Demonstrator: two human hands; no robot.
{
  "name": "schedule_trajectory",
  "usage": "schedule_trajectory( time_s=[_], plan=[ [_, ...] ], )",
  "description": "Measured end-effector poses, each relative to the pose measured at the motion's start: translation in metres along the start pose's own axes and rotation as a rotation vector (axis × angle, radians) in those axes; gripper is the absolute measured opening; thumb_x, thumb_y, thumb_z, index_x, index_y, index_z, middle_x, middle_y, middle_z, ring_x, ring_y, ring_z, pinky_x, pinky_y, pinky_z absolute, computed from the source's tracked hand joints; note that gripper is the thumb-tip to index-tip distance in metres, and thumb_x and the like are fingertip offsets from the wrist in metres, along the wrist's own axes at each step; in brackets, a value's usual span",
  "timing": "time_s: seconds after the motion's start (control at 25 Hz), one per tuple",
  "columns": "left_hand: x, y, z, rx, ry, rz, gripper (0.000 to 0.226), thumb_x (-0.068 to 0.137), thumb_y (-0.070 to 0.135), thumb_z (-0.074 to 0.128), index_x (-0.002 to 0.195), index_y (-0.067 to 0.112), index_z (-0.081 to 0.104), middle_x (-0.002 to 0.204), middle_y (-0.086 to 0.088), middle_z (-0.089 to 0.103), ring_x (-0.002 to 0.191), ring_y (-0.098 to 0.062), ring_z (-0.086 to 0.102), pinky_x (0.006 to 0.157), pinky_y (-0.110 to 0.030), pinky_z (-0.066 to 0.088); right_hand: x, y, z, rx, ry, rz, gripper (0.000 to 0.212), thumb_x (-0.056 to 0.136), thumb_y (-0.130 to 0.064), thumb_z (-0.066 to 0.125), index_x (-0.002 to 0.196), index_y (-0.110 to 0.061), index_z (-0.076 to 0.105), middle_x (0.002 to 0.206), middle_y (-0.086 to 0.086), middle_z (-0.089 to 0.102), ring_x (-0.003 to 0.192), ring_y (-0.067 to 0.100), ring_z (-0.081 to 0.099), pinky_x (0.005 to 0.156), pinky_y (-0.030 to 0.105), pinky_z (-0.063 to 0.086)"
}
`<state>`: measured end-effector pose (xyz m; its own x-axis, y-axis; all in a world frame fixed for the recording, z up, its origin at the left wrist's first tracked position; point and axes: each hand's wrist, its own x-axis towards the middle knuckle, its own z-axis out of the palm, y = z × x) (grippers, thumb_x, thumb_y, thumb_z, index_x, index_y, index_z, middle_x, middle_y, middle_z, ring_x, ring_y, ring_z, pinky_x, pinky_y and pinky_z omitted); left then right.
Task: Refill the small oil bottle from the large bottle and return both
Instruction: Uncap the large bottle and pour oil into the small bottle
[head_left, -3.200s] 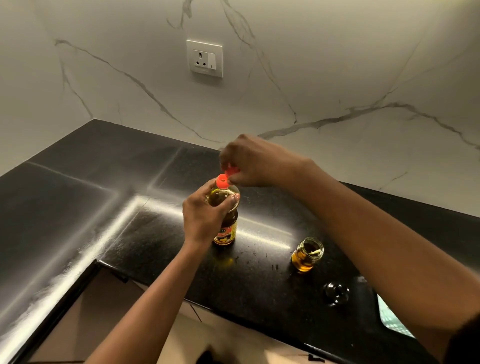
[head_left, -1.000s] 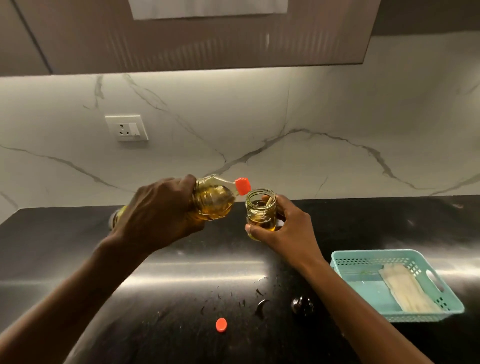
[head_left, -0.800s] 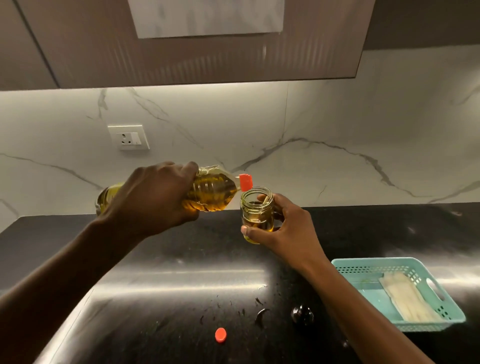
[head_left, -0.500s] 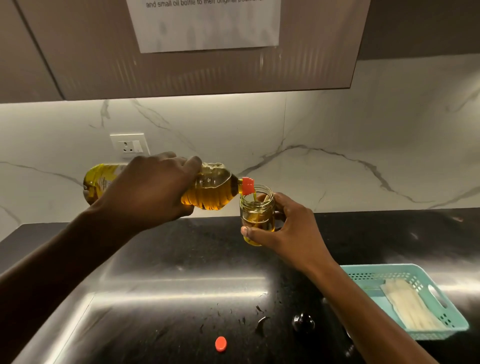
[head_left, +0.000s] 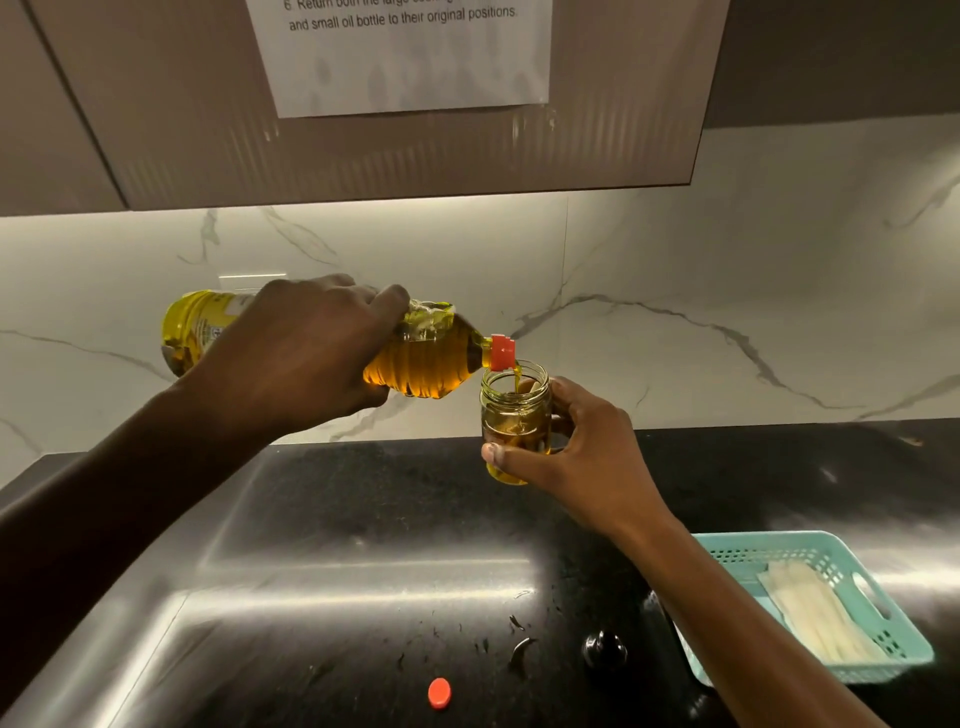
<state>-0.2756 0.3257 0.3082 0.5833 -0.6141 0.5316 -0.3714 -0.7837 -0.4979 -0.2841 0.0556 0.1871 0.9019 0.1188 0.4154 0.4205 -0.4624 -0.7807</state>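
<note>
The left hand (head_left: 301, 353) grips the large bottle (head_left: 421, 358), tipped nearly level, its red spout over the small jar (head_left: 514, 415) that the right hand (head_left: 576, 452) holds upright just beside it. Oil streams in. Below the hands, a red cap (head_left: 439, 692) lies on the worktop (head_left: 363, 545).

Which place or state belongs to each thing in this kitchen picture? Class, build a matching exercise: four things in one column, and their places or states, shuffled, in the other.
Things
1. large bottle
2. small oil bottle
3. red cap
4. pale folded sheet

Places or states
A. lying in the teal basket
B. tipped sideways in the left hand, pouring
C. lying loose on the black counter
D. held upright in the right hand, above the counter

Pairs: 1-B; 2-D; 3-C; 4-A
</note>
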Motion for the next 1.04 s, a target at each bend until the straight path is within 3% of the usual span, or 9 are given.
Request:
schedule_trajectory(
  time_s=[0.12, 0.28, 0.48, 0.76, 0.96, 1.04],
  plan=[
    [0.0006, -0.0029, -0.0031, 0.016, 0.012, -0.001, 0.057, 0.063, 0.033, 0.093, 0.106, 0.012, 0.063, 0.082, -0.008, 0.075, 0.076, -0.038, 0.072, 0.054, -0.039, 0.051, -0.0002, -0.0005, -0.0017, -0.002, -0.003, -0.002, 0.073, 0.079, -0.056, 0.086, 0.142, -0.029, 0.061, 0.134, -0.01, 0.071, 0.114, 0.008, 0.069, 0.097, 0.016, 0.055],
    [0.0003, -0.0043, -0.0041, 0.026, 0.003, 0.0, 0.059, 0.064, 0.033, 0.095, 0.107, 0.01, 0.064, 0.082, -0.011, 0.076, 0.075, -0.04, 0.073, 0.055, -0.041, 0.053, 0.0015, -0.0011, -0.0029, -0.009, -0.004, 0.005, 0.076, 0.078, -0.058, 0.086, 0.143, -0.028, 0.061, 0.136, -0.009, 0.071, 0.114, 0.008, 0.068, 0.091, 0.008, 0.05],
    [0.0005, -0.0035, -0.0025, 0.015, 0.003, -0.003, 0.059, 0.064, 0.033, 0.095, 0.108, 0.01, 0.064, 0.082, -0.011, 0.076, 0.075, -0.039, 0.073, 0.056, -0.04, 0.053, 0.0034, -0.0023, -0.001, -0.007, -0.003, -0.01, 0.076, 0.079, -0.058, 0.085, 0.144, -0.027, 0.06, 0.136, -0.007, 0.071, 0.116, 0.011, 0.069, 0.101, 0.026, 0.058],
    [0.0011, -0.0057, -0.0019, 0.019, 0.022, -0.005, 0.058, 0.062, 0.031, 0.095, 0.107, 0.01, 0.064, 0.08, -0.011, 0.075, 0.072, -0.039, 0.073, 0.055, -0.038, 0.051, 0.0044, -0.0015, -0.0007, 0.011, 0.002, -0.005, 0.074, 0.079, -0.056, 0.086, 0.142, -0.029, 0.06, 0.135, -0.01, 0.071, 0.113, 0.006, 0.068, 0.092, 0.007, 0.05],
    [0.0019, -0.0067, -0.0013, 0.017, 0.03, -0.011, 0.058, 0.061, 0.03, 0.096, 0.105, 0.009, 0.065, 0.078, -0.012, 0.075, 0.07, -0.039, 0.073, 0.055, -0.038, 0.051, 0.0056, 0.0009, -0.0012, 0.012, -0.005, -0.01, 0.076, 0.079, -0.058, 0.086, 0.143, -0.027, 0.061, 0.136, -0.009, 0.071, 0.117, 0.01, 0.069, 0.098, 0.017, 0.055],
    [0.0019, -0.0062, -0.0011, 0.019, 0.027, -0.009, 0.058, 0.061, 0.03, 0.097, 0.105, 0.009, 0.065, 0.078, -0.012, 0.075, 0.069, -0.039, 0.073, 0.055, -0.038, 0.052, 0.006, 0.0008, -0.0015, 0.021, -0.005, -0.015, 0.075, 0.078, -0.057, 0.086, 0.143, -0.028, 0.061, 0.135, -0.01, 0.072, 0.117, 0.009, 0.07, 0.096, 0.014, 0.053]
  ],
)
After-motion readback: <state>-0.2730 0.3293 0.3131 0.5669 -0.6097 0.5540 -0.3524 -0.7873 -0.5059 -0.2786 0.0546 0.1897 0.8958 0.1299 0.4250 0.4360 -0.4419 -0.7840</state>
